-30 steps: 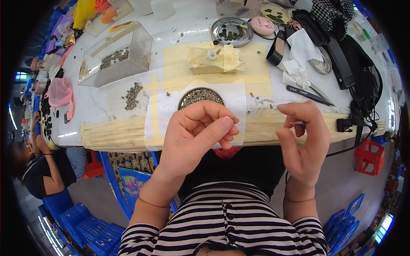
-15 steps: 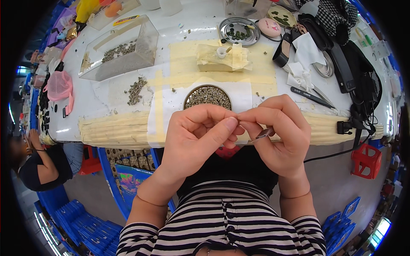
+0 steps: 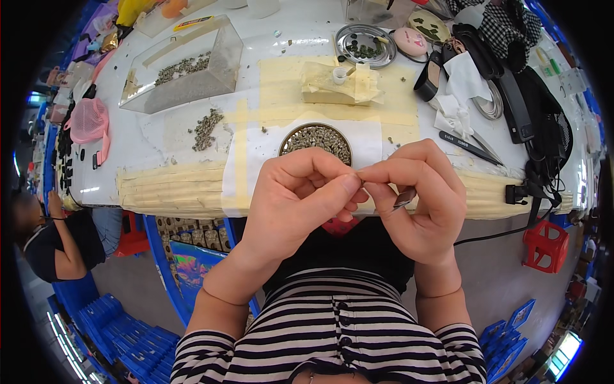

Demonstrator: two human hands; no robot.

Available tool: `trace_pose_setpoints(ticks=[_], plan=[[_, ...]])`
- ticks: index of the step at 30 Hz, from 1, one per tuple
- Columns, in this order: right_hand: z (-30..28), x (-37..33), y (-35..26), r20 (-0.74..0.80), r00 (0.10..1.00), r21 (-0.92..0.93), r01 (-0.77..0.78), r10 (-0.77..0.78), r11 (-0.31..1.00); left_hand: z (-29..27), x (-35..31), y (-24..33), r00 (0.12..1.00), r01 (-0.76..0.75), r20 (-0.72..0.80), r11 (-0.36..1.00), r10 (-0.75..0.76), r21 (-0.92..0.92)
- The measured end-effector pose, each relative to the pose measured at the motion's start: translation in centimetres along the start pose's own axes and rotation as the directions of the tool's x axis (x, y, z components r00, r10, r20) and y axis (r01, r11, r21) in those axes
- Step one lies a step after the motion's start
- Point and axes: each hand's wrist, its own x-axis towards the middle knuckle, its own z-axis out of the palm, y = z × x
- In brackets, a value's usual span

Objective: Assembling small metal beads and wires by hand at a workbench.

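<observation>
The left hand (image 3: 304, 201) pinches closed on a tiny piece (image 3: 362, 182), mostly hidden from here; the right hand (image 3: 419, 201) meets it fingertip to fingertip, gripping a half-covered metal tool (image 3: 404, 198). Just beyond, the left hand blocks the near rim of a round tin (image 3: 281, 146) full of small metallic bits (image 3: 316, 139). Farther off, a clear box (image 3: 192, 97) holds similar bits, a metal dish (image 3: 387, 56) dark-green ones.
</observation>
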Motion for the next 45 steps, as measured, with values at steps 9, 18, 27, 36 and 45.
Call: trace_pose_setpoints(ticks=[9,18,27,36,45], plan=[[0.7,0.2,0.0,-0.098,0.992,-0.021,0.074,-0.075,0.997,0.1,-0.1,0.0,0.999,-0.035,-0.021,0.999,0.034,-0.023],[1.1,0.0,0.8,-0.144,0.965,-0.132,0.202,-0.22,0.971,0.1,-0.1,0.4,0.999,0.002,-0.038,0.999,0.0,0.035],[0.3,0.2,0.2,0.012,0.997,-0.261,0.074,-0.073,0.963,0.0,-0.2,0.4,0.998,-0.037,-0.056,0.999,0.038,0.034],[-1.0,1.1,-0.4,0.205,0.978,-0.611,0.165,-0.046,0.774,-0.5,-0.1,0.6,0.998,-0.031,-0.054,0.999,0.033,0.037],[-1.3,2.0,-0.7,0.236,0.963,-0.632,0.251,-0.127,0.733,-0.3,-0.2,0.5,0.988,-0.152,-0.025,0.988,0.153,0.038]])
